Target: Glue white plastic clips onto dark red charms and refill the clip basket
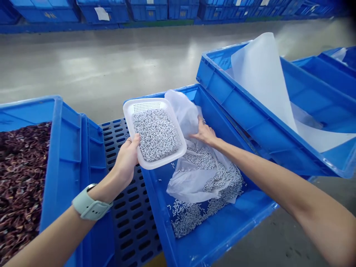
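My left hand (127,157) grips the near-left rim of a white perforated plastic basket (144,164), thumb over the edge. Small, curved, grey-white pieces (157,135) fill most of the basket, which is held tilted above a blue crate (205,250). Inside that crate lies a crumpled translucent plastic bag (182,111). My right hand (205,132) is closed on the bag's upper part, its fingertips partly hidden by the film. More of the same pieces (191,218) spill from the bag onto the crate floor.
At left stands a blue crate (65,148) of dark reddish-brown dried pieces (22,185). A slotted dark-blue pallet (130,218) runs between the crates. On the right, a tilted blue crate (236,100) holds a white sheet (258,74). Stacked blue bins (102,13) line the far side.
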Motion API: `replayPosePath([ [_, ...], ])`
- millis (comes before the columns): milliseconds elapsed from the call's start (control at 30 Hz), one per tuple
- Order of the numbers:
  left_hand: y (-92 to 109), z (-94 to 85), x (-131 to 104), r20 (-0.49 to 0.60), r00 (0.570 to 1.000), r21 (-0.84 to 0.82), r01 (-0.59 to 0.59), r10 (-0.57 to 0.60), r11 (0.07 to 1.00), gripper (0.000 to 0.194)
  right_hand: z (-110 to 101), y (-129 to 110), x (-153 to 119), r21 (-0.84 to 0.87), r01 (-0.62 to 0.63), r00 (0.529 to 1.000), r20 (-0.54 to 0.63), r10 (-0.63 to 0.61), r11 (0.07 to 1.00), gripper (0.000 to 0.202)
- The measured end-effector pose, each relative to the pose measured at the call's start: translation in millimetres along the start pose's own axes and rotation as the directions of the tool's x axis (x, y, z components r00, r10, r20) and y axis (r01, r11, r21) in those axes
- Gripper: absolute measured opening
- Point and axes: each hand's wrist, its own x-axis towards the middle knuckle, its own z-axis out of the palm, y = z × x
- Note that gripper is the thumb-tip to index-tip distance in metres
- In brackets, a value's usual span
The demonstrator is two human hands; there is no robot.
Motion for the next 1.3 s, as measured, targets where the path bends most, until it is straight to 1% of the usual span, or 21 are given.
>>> replayPosePath([
  [33, 3.8, -3.2, -2.3, 0.000, 1.000, -0.002, 0.005, -0.005, 1.000, 0.041, 2.4, -3.3, 3.0, 0.018, -0.002, 0.999, 0.047, 0.002, 1.000, 0.066],
  [100, 8.4, -9.1, -6.3, 0.013, 1.000, -0.013, 0.011, -0.011, 1.000, 0.041, -2.2, -9.6, -5.1, 0.061, 0.022, 0.994, 0.106, -0.029, 0.998, 0.038],
  [133, 9.2, -11.8, -7.8, 0.020, 1.000, -0.021, 0.012, -0.012, 1.000, 0.041, -9.7, -12.9, -15.2, 0.084, 0.043, 0.992, 0.113, -0.052, 0.996, 0.033],
  [200, 8.8, -16.2, -9.7, 0.024, 1.000, -0.035, 0.014, -0.013, 0.999, 0.041, -34.4, -20.8, -42.9, 0.121, 0.082, 0.992, 0.082, -0.092, 0.989, 0.036],
  [267, 7.1, -19.2, -10.6, 0.018, 1.000, -0.048, 0.019, -0.018, 0.999, 0.041, -67.9, -31.4, -74.6, 0.135, 0.115, 0.993, 0.009, -0.117, 0.984, 0.038],
  [333, 6.0, -20.9, -11.3, 0.015, 1.000, -0.056, 0.024, -0.023, 0.998, 0.043, -102.2, -44.0, -104.4, 0.122, 0.152, 0.987, -0.061, -0.146, 0.981, 0.034],
  [400, 6.6, -21.8, -12.4, 0.020, 0.999, -0.058, 0.027, -0.026, 0.998, 0.043, -129.5, -55.5, -127.9, 0.101, 0.203, 0.975, -0.118, -0.190, 0.974, 0.034],
  [467, 8.2, -22.8, -13.9, 0.029, 0.999, -0.057, 0.024, -0.022, 0.998, 0.041, -144.6, -62.0, -140.1, 0.074, 0.239, 0.959, -0.171, -0.224, 0.968, 0.039],
  [533, 9.7, -24.1, -15.3, 0.036, 0.999, -0.053, 0.019, -0.017, 0.998, 0.040, -146.3, -62.0, -134.8, 0.046, 0.241, 0.952, -0.207, -0.227, 0.969, 0.036],
  [600, 10.1, -25.3, -16.1, 0.032, 0.999, -0.048, 0.013, -0.012, 0.999, 0.040, -137.2, -56.7, -108.1, 0.019, 0.212, 0.953, -0.225, -0.202, 0.977, 0.028],
  [667, 9.8, -25.7, -16.3, 0.020, 1.000, -0.043, 0.007, -0.006, 0.999, 0.041, -122.8, -48.7, -63.5, -0.006, 0.168, 0.956, -0.242, -0.165, 0.986, 0.025],
  [767, 9.9, -24.3, -16.6, 0.005, 1.000, -0.033, 0.007, -0.007, 0.999, 0.041, -104.1, -37.9, 4.6, -0.035, 0.101, 0.965, -0.239, -0.107, 0.994, 0.037],
  [833, 10.6, -23.1, -17.8, -0.001, 1.000, -0.026, 0.016, -0.016, 1.000, 0.041, -94.8, -34.7, 21.2, -0.056, 0.054, 0.974, -0.216, -0.065, 0.997, 0.056],
  [900, 11.3, -22.6, -19.4, 0.000, 1.000, -0.025, 0.025, -0.025, 0.999, 0.041, -82.2, -35.4, 1.4, -0.076, 0.081, 0.967, -0.236, -0.097, 0.994, 0.068],
  [933, 11.3, -22.7, -20.2, 0.003, 0.999, -0.027, 0.032, -0.032, 0.999, 0.041, -72.6, -36.5, -20.4, -0.088, 0.134, 0.953, -0.262, -0.153, 0.987, 0.062],
  [967, 11.0, -22.9, -20.7, 0.007, 0.999, -0.028, 0.040, -0.040, 0.999, 0.040, -60.1, -37.2, -47.2, -0.075, 0.260, 0.934, -0.233, -0.270, 0.963, 0.051],
  [1033, 9.1, -23.3, -20.7, 0.014, 0.999, -0.035, 0.052, -0.051, 0.998, 0.039, -27.4, -36.2, -102.9, -0.032, 0.409, 0.908, -0.086, -0.410, 0.912, 0.030],
  [1100, 5.6, -22.9, -20.0, 0.017, 0.998, -0.045, 0.055, -0.054, 0.997, 0.039, 10.3, -31.3, -144.0, 0.019, 0.517, 0.854, 0.059, -0.517, 0.856, 0.021],
  [1167, 1.2, -21.4, -19.7, 0.034, 0.998, -0.059, 0.054, -0.052, 0.997, 0.040, 44.9, -24.4, -161.7, 0.016, 0.506, 0.857, 0.103, -0.505, 0.862, 0.030],
  [1233, -3.1, -19.3, -21.0, 0.060, 0.996, -0.067, 0.067, -0.063, 0.996, 0.043, 70.9, -17.7, -161.7, -0.003, 0.467, 0.878, 0.116, -0.464, 0.884, 0.041],
  [1300, -7.0, -17.0, -23.8, 0.078, 0.992, -0.058, 0.101, -0.096, 0.993, 0.044, 87.5, -12.7, -156.5, -0.009, 0.453, 0.884, 0.135, -0.448, 0.891, 0.043],
])
